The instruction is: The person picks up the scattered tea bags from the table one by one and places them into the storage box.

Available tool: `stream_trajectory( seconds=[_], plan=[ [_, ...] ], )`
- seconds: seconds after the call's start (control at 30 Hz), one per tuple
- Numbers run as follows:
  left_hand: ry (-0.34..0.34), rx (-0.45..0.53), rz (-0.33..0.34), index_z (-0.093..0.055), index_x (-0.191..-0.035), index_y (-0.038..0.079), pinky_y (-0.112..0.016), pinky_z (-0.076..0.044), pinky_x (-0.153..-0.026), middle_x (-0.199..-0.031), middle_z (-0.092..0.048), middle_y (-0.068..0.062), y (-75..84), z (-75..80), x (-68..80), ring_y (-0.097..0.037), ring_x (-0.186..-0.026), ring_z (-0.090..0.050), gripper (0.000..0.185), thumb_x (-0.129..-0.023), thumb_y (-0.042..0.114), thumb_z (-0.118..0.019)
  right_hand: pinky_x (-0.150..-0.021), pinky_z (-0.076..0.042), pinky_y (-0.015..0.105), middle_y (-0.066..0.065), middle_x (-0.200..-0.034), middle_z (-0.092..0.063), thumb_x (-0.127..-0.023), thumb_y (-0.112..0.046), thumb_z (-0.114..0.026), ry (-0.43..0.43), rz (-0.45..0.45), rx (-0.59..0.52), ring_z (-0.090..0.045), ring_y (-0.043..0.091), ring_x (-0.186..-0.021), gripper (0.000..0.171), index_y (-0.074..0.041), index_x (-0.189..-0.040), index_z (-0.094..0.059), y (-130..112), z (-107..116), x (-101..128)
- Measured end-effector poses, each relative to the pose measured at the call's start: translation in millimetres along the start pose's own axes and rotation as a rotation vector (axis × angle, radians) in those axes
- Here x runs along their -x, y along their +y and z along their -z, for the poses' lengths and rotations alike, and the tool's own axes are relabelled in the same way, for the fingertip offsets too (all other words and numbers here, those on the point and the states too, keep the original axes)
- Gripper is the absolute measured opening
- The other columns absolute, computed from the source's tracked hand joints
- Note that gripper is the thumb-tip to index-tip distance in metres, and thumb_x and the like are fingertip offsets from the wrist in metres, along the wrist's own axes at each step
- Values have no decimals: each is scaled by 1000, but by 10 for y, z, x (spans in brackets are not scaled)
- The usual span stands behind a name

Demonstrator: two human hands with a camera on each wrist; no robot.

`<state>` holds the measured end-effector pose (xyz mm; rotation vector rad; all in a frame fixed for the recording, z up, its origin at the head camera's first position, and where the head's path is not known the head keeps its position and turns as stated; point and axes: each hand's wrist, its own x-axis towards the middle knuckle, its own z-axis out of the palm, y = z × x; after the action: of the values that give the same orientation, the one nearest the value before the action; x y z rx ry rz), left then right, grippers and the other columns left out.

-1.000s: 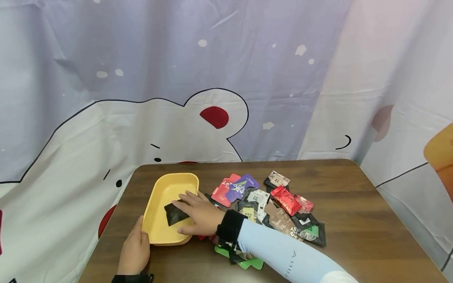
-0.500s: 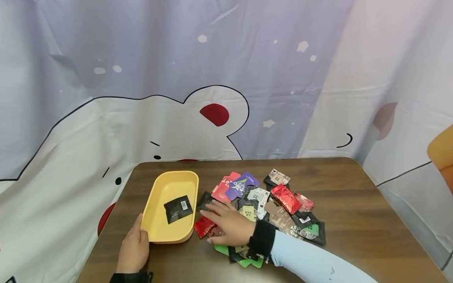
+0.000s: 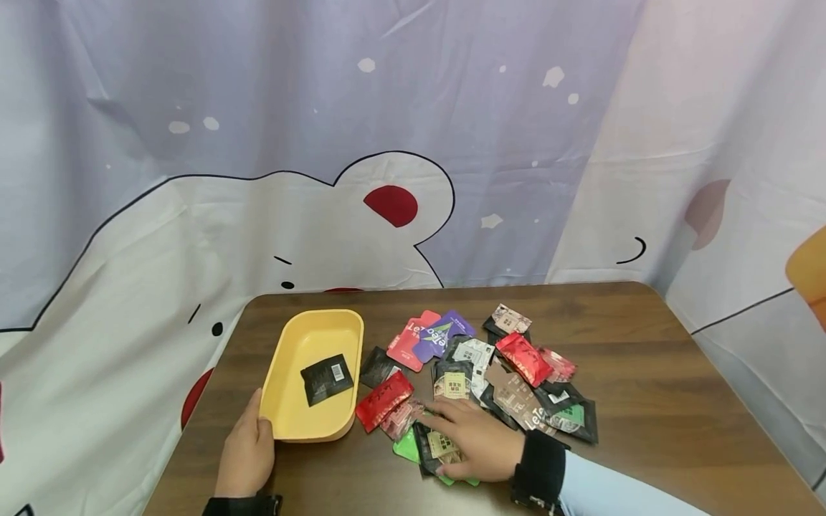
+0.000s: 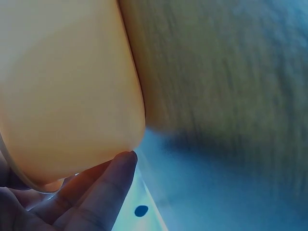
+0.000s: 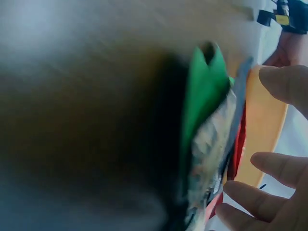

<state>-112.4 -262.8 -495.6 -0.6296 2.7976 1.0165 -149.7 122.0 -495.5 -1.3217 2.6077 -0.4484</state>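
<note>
I've got a patterned curtain (image 3: pixel 213 236) at 12 o'clock, behind a dark wood-grain table (image 3: pixel 671 401). Packet pile (image 3: pixel 453 385) mid-table; yellow tray (image 3: pixel 297 340) at its 9 o'clock. My left hand (image 3: pixel 247 453) clamps the tray's 8 o'clock edge; right hand (image 3: pixel 480 441), fingers apart, over the pile's 6 o'clock side, contact unclear. Black packet (image 3: pixel 323 381) lies inside the tray.

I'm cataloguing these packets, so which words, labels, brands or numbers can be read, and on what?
"Le": pink packet, partly covered by the purple packet.
Purple packet: white letters, too blurred to spell out.
Brown packet: pale lettering, too blurred.
Black packet in the yellow tray: white label, too small.
Other packets: printing too small.
No number is legible.
</note>
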Motion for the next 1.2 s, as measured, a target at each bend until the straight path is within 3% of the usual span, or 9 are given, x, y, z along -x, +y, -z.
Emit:
stream_trajectory(
  seconds=[0.23, 0.67, 0.93, 1.03, 1.2],
  plan=[
    [9, 5, -4, -6, -162, 4, -62, -27, -120, -164, -21, -30, 13, -5, -7, -48, -150, -26, 59, -107, 13, -24, -114, -43, 48, 8, -153, -49, -88, -47, -74, -32, 17, 50, -49, 25, -138, 75, -21, -153, -46, 32, -15, 107],
    [10, 8, 5, -7, -162, 3, -62, -28, -119, -163, -22, -30, 1, -19, -9, -48, -149, -27, 60, -106, 13, -25, -112, -45, 48, 8, -152, -51, -90, -42, -72, -27, 13, 31, -52, 26, -137, 63, -21, -147, -54, 44, -45, 112],
    [22, 4, -7, -8, -162, 2, -62, -30, -118, -163, -24, -31, 5, -16, 6, -48, -148, -29, 59, -106, 12, -25, -112, -46, 45, 6, -148, -55, -93, -22, -61, -28, -19, 13, -54, 23, -135, 50, -20, -143, -58, 2, -10, 86],
    [21, 5, -6, -8, -162, 2, -62, -30, -118, -163, -23, -30, 6, -16, 6, -48, -148, -29, 59, -107, 13, -26, -108, -49, 42, 2, -139, -61, -93, -15, -60, -3, -20, 23, -59, 19, -129, 45, -19, -138, -62, 4, -1, 55],
    [20, 2, -3, -8, -162, 1, -62, -29, -118, -163, -23, -31, 6, -15, 7, -48, -148, -29, 59, -106, 12, -25, -94, -56, 30, -6, -113, -68, -92, -9, -63, 118, 45, 27, -66, 9, -106, 31, -17, -121, -70, 31, 3, -27]
  ],
)
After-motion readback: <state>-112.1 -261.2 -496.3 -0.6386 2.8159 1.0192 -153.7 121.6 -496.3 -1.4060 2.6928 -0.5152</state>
